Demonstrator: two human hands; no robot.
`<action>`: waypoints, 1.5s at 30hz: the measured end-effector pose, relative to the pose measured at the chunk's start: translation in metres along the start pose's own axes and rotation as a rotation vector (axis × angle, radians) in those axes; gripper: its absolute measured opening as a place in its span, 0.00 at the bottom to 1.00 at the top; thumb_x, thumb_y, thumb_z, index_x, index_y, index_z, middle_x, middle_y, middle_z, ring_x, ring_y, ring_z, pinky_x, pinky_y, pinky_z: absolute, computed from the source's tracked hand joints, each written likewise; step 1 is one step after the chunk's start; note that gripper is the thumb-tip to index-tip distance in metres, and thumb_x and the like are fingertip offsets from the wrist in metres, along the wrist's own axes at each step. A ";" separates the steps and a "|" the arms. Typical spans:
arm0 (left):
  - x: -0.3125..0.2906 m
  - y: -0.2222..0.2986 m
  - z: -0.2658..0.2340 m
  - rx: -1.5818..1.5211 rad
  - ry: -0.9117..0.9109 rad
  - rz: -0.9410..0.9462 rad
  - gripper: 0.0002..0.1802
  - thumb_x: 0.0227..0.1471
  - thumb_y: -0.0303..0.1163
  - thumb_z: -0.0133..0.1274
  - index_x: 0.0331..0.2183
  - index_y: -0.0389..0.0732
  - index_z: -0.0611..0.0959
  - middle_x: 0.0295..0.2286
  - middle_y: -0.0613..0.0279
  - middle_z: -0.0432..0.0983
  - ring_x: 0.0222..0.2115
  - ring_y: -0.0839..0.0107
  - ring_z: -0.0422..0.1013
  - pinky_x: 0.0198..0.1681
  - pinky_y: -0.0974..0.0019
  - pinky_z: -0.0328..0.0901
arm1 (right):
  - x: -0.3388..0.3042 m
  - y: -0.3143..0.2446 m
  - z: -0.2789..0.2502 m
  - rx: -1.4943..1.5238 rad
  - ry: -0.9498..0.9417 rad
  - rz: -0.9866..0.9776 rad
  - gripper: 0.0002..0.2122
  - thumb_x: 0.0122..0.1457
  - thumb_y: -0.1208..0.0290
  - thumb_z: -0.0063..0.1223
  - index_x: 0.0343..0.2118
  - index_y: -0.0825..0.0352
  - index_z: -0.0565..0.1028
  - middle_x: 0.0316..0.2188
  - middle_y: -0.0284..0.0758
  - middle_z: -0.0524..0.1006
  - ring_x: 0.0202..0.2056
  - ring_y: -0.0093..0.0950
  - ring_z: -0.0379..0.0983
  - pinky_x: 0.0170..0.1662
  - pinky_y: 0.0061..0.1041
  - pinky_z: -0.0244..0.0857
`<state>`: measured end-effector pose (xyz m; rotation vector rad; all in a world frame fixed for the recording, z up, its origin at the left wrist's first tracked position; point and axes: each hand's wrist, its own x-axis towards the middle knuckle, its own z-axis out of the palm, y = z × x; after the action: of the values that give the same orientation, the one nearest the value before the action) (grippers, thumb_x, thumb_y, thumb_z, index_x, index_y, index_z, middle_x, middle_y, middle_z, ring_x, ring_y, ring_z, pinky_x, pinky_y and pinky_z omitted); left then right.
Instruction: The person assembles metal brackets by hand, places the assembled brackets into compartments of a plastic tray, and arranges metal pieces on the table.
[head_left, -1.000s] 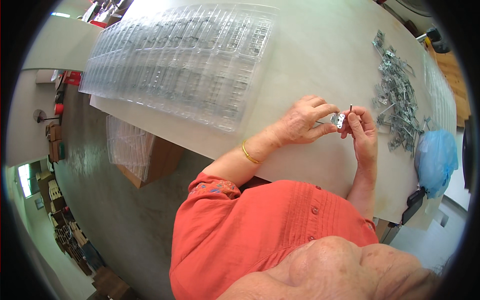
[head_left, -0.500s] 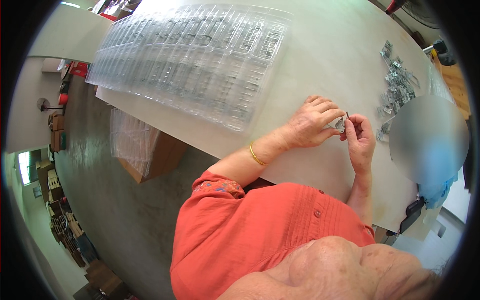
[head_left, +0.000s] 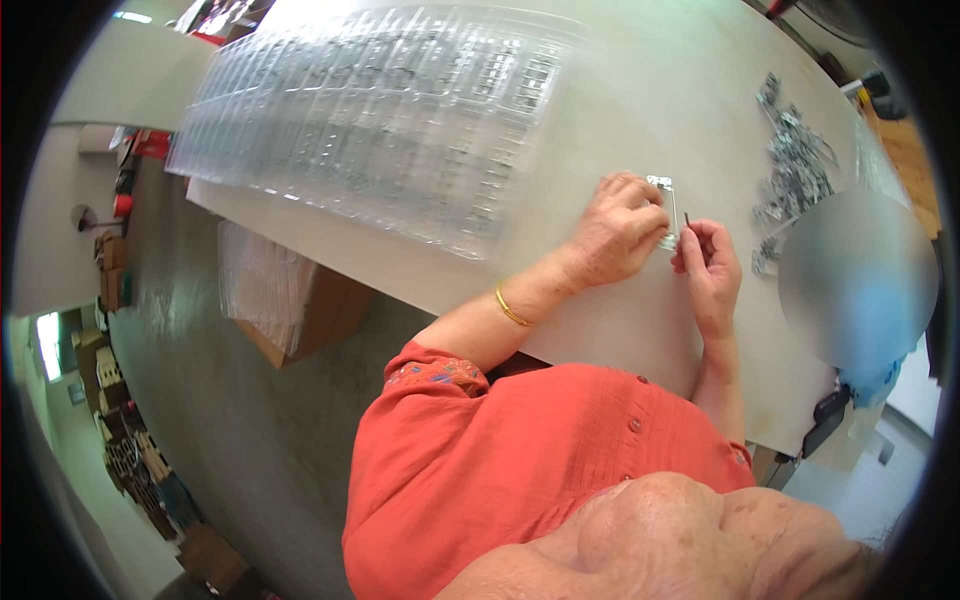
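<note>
Pinched in my left hand (head_left: 620, 230) is a small silvery metal bracket (head_left: 660, 183), long and narrow with holed ends; my fingers hide part of it. Just to its right, my right hand (head_left: 712, 265) holds a thin dark pin-like piece (head_left: 687, 218) upright between thumb and forefinger. A slim gap separates my right fingertips from the bracket. Both hands are over the pale table (head_left: 620, 110). Right of them lies a loose heap of similar metal parts (head_left: 795, 165).
Clear plastic trays (head_left: 340, 130) with rows of compartments, some holding metal pieces, cover the table's left. Below the table edge, more clear trays (head_left: 262, 280) rest on a cardboard box (head_left: 335, 305). A blue plastic bag (head_left: 875, 385) hangs at the right edge, partly behind a blurred round patch.
The bracket has turned in my left hand, and more of its length shows, pointing away from me. My right hand has drawn slightly nearer to me, still pinching the dark piece.
</note>
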<state>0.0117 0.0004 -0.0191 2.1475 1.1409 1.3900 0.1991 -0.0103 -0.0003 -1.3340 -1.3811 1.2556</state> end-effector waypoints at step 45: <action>-0.004 0.008 -0.005 0.093 -0.027 -0.317 0.04 0.53 0.26 0.58 0.28 0.37 0.80 0.25 0.54 0.76 0.26 0.55 0.74 0.30 0.56 0.69 | 0.015 0.016 -0.013 -0.025 0.089 0.106 0.07 0.66 0.66 0.54 0.40 0.64 0.75 0.27 0.26 0.78 0.24 0.14 0.71 0.26 0.13 0.63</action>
<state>0.0097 -0.0078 -0.0139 1.9313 1.4846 1.1843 0.2128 0.0055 -0.0155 -1.4800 -1.2823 1.2360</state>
